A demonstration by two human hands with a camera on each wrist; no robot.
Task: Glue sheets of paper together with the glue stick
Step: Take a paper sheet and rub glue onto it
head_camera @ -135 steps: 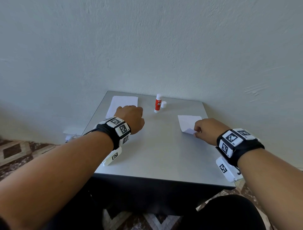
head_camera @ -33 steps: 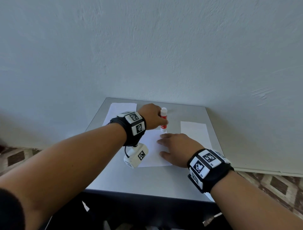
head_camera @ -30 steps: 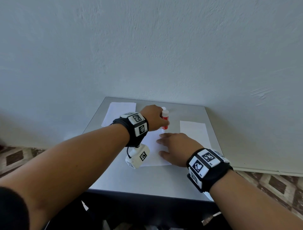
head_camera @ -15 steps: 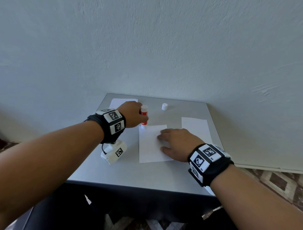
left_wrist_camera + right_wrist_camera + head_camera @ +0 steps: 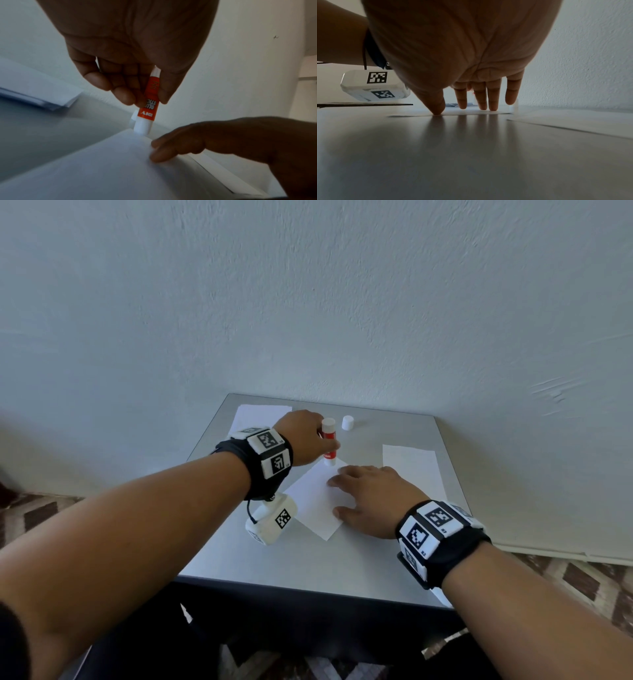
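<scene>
On the far left of the table [image 5: 342, 570] there's a stack of paper [image 5: 255, 416], and just right of it my left hand [image 5: 305, 440] has the glue stick [image 5: 329, 444] pinched between thumb and fingertips. It's standing nearly upright, long axis vertical, glue end down on the far corner of the sheet [image 5: 313, 501]. My right hand [image 5: 371, 498] lies flat on that sheet, fingers straight and a bit spread, fingertips just beside the stick. The cap [image 5: 347, 422] sits behind, and another sheet [image 5: 412, 470] lies off right.
</scene>
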